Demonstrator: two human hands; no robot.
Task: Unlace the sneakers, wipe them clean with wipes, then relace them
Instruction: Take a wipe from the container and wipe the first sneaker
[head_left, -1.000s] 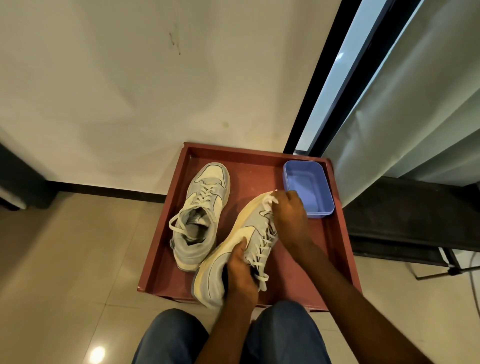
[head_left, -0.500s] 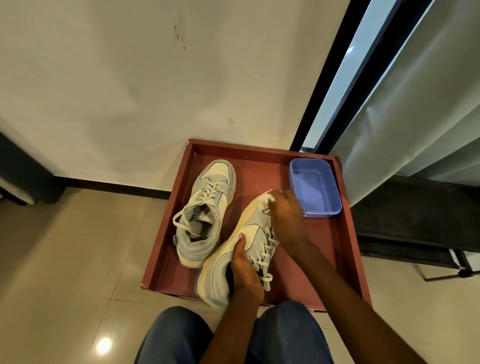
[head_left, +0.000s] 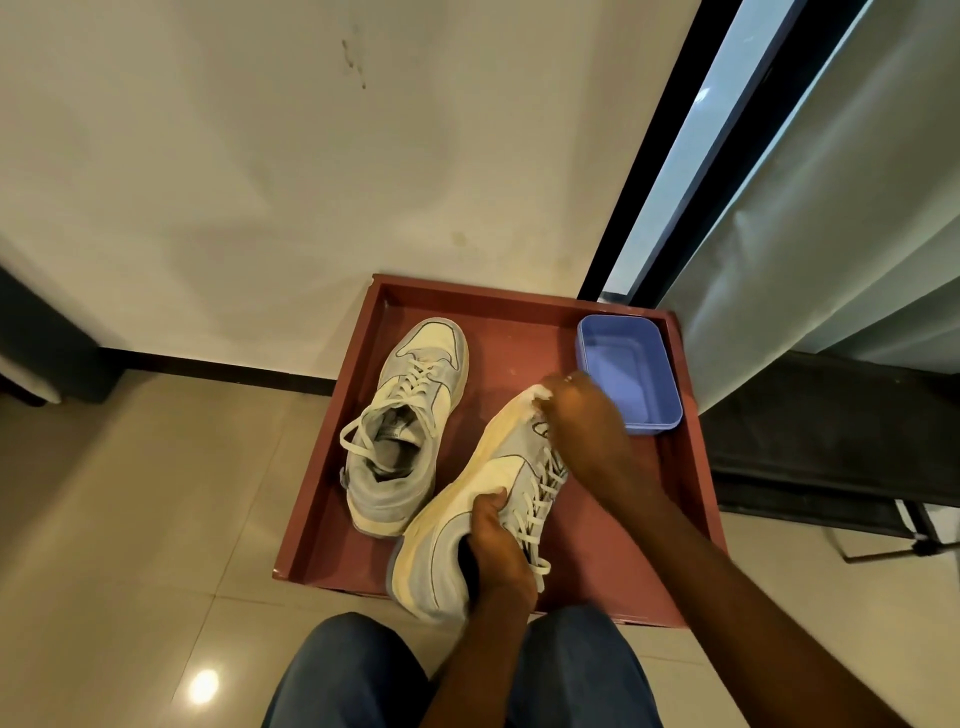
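Scene: a red tray (head_left: 691, 519) sits on a tiled floor in the lower middle of the frame, against a pale wall.
Held sneaker: a grey and cream sneaker (head_left: 467, 499) lies tipped on its side at the tray's near edge, toe pointing to the upper right, laces still threaded.
Other sneaker: a second sneaker (head_left: 410, 415) stands upright just to its left, also laced.
Tub: a blue tub (head_left: 628, 379) sits in the tray's upper right corner.
Left hand: the left hand (head_left: 498, 551) grips the heel collar, thumb along the side panel, fingers curled into the opening.
Right hand: the right hand (head_left: 582, 421) bends over the toe, fingers curled around something small and white, likely a wipe (head_left: 537, 394).
Doing it well: probably keep the heel grip firm so the shoe stays tilted, and rub in short strokes along the toe rim, folding to a clean face.
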